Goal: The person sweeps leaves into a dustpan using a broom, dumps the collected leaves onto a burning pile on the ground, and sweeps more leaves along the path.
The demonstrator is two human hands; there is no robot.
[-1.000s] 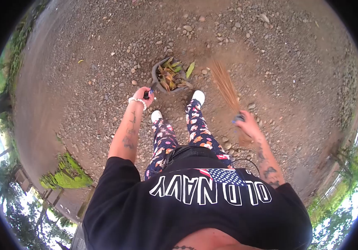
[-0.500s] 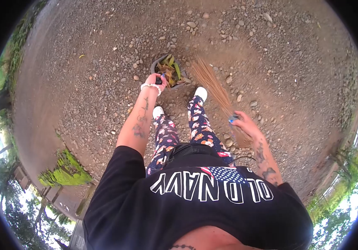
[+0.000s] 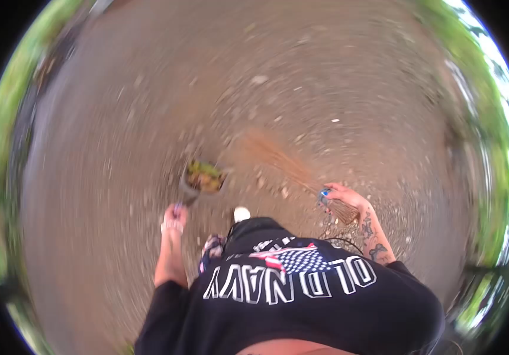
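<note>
My left hand is closed around the handle of a dark grey dustpan. Green and brown leaves lie inside the pan, smeared by motion. On the other side, my right hand grips a stick broom close to its bound end. The broom's long thin bristles point forward and left, toward the pan, and their tips are blurred. Pan and broom are apart.
Gravelly ground with scattered small stones spreads all around. One white shoe shows in front of my body. Blurred greenery borders both sides.
The view has turned and blurred. The dustpan with its leaves now sits lower and further left, my left hand with it. My right hand still holds the broom. Only one shoe shows now.
</note>
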